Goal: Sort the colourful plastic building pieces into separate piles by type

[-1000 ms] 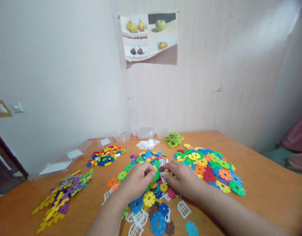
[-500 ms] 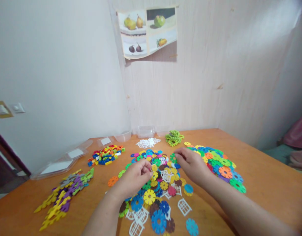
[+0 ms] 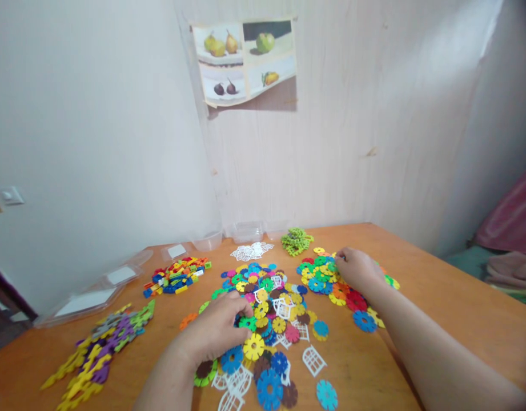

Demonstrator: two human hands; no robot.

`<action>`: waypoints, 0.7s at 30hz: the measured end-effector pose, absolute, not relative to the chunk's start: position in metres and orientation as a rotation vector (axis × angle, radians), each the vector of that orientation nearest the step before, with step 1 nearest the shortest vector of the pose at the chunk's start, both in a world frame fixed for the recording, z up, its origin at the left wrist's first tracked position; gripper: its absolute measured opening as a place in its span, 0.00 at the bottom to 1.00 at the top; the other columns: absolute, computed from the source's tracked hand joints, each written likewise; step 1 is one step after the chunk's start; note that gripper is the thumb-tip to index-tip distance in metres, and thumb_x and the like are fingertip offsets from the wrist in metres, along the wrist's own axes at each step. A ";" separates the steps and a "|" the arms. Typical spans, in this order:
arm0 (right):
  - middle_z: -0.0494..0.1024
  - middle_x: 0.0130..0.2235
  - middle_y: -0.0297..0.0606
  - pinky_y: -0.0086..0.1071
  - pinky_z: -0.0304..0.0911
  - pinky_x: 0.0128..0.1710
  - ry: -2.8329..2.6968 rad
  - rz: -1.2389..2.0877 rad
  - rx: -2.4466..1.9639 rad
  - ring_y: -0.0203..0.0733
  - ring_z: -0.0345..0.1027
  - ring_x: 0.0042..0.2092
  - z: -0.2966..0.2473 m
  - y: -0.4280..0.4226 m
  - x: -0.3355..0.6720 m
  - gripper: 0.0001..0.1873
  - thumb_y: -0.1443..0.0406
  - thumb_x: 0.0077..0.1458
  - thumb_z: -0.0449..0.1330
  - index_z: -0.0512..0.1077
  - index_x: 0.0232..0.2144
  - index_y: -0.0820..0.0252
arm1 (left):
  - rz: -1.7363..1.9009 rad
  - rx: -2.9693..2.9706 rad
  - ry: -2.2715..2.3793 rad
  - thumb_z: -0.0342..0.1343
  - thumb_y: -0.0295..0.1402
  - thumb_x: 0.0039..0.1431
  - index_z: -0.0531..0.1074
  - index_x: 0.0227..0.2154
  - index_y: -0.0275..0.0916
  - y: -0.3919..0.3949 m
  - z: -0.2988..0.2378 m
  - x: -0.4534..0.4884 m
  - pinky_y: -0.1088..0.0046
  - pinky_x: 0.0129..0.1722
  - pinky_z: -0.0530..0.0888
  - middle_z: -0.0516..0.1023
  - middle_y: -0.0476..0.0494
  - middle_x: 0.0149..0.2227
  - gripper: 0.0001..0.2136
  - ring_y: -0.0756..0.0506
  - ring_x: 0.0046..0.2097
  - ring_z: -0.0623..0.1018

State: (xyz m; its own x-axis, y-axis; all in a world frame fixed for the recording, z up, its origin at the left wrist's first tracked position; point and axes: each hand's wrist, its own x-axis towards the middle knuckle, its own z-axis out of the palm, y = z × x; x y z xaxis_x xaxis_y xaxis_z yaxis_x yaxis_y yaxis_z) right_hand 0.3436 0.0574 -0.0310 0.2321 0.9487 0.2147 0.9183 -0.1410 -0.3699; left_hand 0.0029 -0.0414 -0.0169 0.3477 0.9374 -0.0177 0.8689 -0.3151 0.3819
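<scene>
A wooden table (image 3: 442,297) carries sorted heaps of plastic building pieces. My left hand (image 3: 217,332) lies on the near side of the mixed middle pile of small coloured discs (image 3: 266,292), fingers curled and closed beside a green disc (image 3: 248,323); what they grip is hidden. My right hand (image 3: 357,269) reaches out to the right pile of larger discs (image 3: 322,277), fingers bent down onto its far edge, and I cannot see what is under them. White window-shaped pieces (image 3: 313,359) lie scattered among the near discs.
A small-brick heap (image 3: 177,274), a white-piece heap (image 3: 251,251) and a green-piece heap (image 3: 296,240) lie farther back. Yellow and purple flat pieces (image 3: 97,351) lie at the left. Clear tubs (image 3: 245,231) and lids (image 3: 95,292) line the wall, under a fruit poster (image 3: 245,60).
My right hand has gone from the middle pile out to the right pile of larger discs. My left hand has sunk lower onto the middle pile. The view has turned slightly right.
</scene>
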 end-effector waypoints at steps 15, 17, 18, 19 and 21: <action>0.76 0.38 0.40 0.30 0.56 0.36 -2.064 0.139 -1.451 0.41 0.70 0.39 -0.032 0.012 0.277 0.14 0.61 0.62 0.51 0.75 0.41 0.57 | 0.409 2.266 1.593 0.57 0.32 0.48 0.73 0.32 0.43 -0.042 -0.016 0.005 0.72 0.38 0.63 0.72 0.47 0.37 0.07 0.44 0.41 0.70; 0.76 0.38 0.40 0.30 0.56 0.35 -2.177 0.171 -1.382 0.41 0.70 0.39 -0.034 0.000 0.265 0.14 0.60 0.62 0.51 0.75 0.41 0.56 | 0.431 2.275 1.577 0.54 0.32 0.52 0.73 0.31 0.42 -0.041 -0.015 0.005 0.72 0.38 0.63 0.72 0.47 0.35 0.05 0.44 0.40 0.70; 0.76 0.38 0.40 0.30 0.56 0.35 -2.228 0.179 -1.350 0.41 0.70 0.38 -0.035 -0.005 0.261 0.14 0.60 0.62 0.51 0.75 0.42 0.56 | 0.451 2.267 1.578 0.52 0.33 0.54 0.73 0.30 0.41 -0.040 -0.015 0.005 0.72 0.38 0.63 0.72 0.47 0.35 0.05 0.44 0.40 0.70; 0.76 0.38 0.40 0.30 0.55 0.34 -2.277 0.184 -1.318 0.41 0.70 0.38 -0.035 -0.009 0.257 0.13 0.60 0.61 0.52 0.75 0.42 0.55 | 0.478 2.251 1.588 0.51 0.34 0.56 0.73 0.29 0.41 -0.039 -0.015 0.004 0.72 0.37 0.63 0.72 0.47 0.34 0.07 0.45 0.39 0.70; 0.76 0.37 0.39 0.30 0.55 0.34 -2.361 0.192 -1.256 0.41 0.70 0.37 -0.037 -0.016 0.252 0.13 0.59 0.61 0.53 0.75 0.41 0.54 | 0.549 2.191 1.617 0.50 0.36 0.58 0.72 0.28 0.39 -0.038 -0.014 0.004 0.73 0.36 0.63 0.72 0.47 0.33 0.09 0.45 0.37 0.70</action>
